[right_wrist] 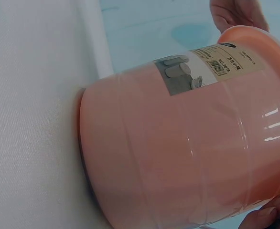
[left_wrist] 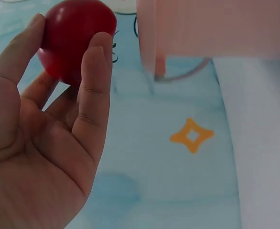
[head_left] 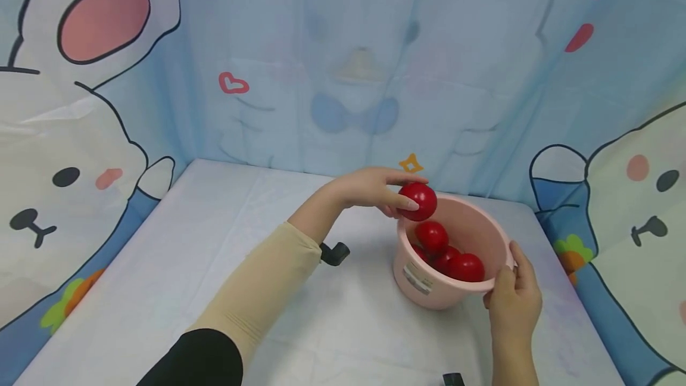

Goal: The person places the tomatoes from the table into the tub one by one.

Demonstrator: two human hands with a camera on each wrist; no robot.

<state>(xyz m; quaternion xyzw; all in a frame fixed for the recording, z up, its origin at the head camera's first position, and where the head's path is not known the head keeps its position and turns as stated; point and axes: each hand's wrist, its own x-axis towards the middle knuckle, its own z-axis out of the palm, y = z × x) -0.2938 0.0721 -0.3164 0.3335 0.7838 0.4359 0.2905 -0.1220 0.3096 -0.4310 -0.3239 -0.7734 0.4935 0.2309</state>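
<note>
Over the left side of a pink plastic bucket's rim, my left hand (head_left: 372,188) holds a shiny red tomato (head_left: 418,201) between thumb and fingers. The left wrist view shows the same tomato (left_wrist: 78,38) at the fingertips, beside the bucket wall. My right hand (head_left: 514,290) grips the near right rim of the bucket (head_left: 495,237). Inside the bucket lie several more tomatoes (head_left: 432,236), partly covering one another. In the right wrist view, the bucket's side (right_wrist: 178,143) carries a printed label (right_wrist: 211,67), and only some fingertips of that hand show at the lower right.
The bucket stands on a white-covered table (head_left: 321,326). A light blue cartoon curtain (head_left: 278,28) hangs behind and along both sides. A small black object (head_left: 334,254) shows by the left wrist, and another black piece (head_left: 453,379) at the bottom edge.
</note>
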